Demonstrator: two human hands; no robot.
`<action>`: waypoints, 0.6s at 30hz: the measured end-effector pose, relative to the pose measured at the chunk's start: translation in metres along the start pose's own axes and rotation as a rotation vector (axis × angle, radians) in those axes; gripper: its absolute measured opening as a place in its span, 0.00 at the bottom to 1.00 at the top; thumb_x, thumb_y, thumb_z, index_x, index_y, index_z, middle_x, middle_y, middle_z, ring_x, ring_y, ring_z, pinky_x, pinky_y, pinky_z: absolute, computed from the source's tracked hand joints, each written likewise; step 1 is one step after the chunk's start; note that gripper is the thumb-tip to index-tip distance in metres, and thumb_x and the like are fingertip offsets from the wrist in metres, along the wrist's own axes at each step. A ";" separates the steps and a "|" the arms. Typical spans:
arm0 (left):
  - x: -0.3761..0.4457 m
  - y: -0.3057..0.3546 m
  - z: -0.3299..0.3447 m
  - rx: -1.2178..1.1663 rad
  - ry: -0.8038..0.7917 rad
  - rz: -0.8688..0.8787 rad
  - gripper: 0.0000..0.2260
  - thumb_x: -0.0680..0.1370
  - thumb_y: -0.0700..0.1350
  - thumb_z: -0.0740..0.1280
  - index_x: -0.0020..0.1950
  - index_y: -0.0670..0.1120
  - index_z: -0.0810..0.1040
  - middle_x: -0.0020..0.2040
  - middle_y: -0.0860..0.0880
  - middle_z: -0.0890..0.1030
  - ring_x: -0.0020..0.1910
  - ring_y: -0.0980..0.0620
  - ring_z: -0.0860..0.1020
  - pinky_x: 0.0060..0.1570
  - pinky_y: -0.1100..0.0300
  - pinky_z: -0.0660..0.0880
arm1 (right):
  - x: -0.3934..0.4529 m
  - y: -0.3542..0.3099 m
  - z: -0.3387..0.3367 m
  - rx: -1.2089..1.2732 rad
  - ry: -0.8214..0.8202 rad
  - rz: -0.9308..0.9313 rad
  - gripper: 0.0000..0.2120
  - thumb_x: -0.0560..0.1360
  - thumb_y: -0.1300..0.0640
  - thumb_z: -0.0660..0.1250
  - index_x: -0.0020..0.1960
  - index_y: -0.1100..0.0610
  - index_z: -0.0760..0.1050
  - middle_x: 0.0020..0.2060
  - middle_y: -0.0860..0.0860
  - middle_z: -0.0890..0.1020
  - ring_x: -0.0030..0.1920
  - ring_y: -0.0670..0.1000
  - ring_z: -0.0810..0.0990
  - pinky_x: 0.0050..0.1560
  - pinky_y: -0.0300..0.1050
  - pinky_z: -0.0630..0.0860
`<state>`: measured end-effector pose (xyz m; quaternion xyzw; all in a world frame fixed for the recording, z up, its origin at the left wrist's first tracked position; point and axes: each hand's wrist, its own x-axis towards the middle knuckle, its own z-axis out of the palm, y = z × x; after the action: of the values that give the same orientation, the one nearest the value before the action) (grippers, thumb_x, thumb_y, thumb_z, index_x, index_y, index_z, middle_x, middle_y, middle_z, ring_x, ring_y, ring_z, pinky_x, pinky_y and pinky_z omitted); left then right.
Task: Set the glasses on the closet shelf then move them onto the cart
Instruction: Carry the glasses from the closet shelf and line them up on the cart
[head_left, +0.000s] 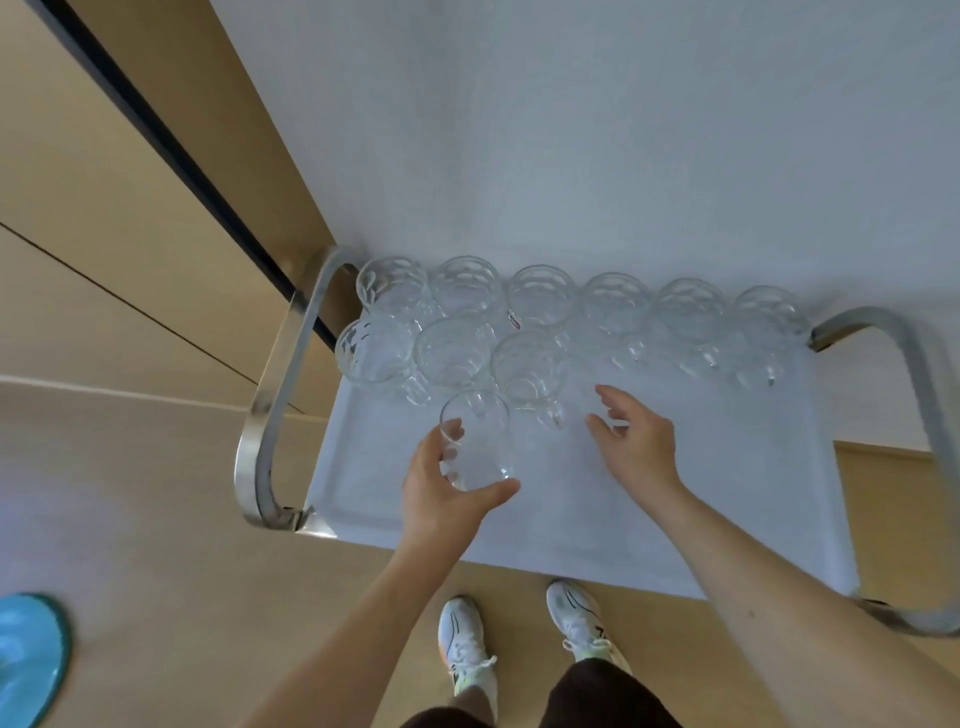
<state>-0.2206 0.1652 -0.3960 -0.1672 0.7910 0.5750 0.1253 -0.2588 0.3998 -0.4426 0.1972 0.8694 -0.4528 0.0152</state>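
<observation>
Left hand (447, 493) grips one glass (478, 441) over cart (649, 509); right hand (631, 441) open, empty. Risk: clinking packed glasses (540, 322) just beyond, tipping one.

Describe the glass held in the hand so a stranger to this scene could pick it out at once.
Start at the white cart with chrome handles, standing against the wall. Glass mugs sit in two rows along its far edge. The held glass is nearer the person than both rows, gripped by the left hand; it is the only one in a hand and shows no handle.
</observation>
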 end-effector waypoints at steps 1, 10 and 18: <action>0.000 -0.001 -0.001 0.000 -0.008 0.005 0.35 0.62 0.49 0.85 0.65 0.61 0.73 0.59 0.60 0.74 0.59 0.53 0.77 0.59 0.53 0.79 | -0.007 0.000 -0.002 -0.016 0.003 -0.001 0.19 0.77 0.58 0.73 0.67 0.54 0.78 0.60 0.50 0.83 0.56 0.50 0.80 0.58 0.42 0.76; -0.013 -0.009 -0.006 0.007 -0.128 0.038 0.36 0.63 0.47 0.85 0.65 0.61 0.72 0.60 0.56 0.75 0.56 0.55 0.78 0.55 0.57 0.78 | -0.071 0.011 -0.006 -0.255 -0.038 -0.025 0.20 0.77 0.53 0.72 0.68 0.55 0.78 0.65 0.50 0.81 0.66 0.54 0.77 0.65 0.39 0.67; -0.056 -0.021 0.010 0.039 -0.155 0.058 0.35 0.64 0.46 0.84 0.65 0.60 0.72 0.59 0.59 0.74 0.59 0.53 0.77 0.62 0.50 0.77 | -0.122 0.033 -0.011 -0.271 -0.097 0.025 0.25 0.78 0.48 0.70 0.73 0.52 0.73 0.71 0.51 0.75 0.72 0.55 0.69 0.71 0.44 0.64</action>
<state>-0.1614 0.1753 -0.3953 -0.0964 0.7945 0.5742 0.1727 -0.1331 0.3853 -0.4373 0.1821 0.9183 -0.3398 0.0896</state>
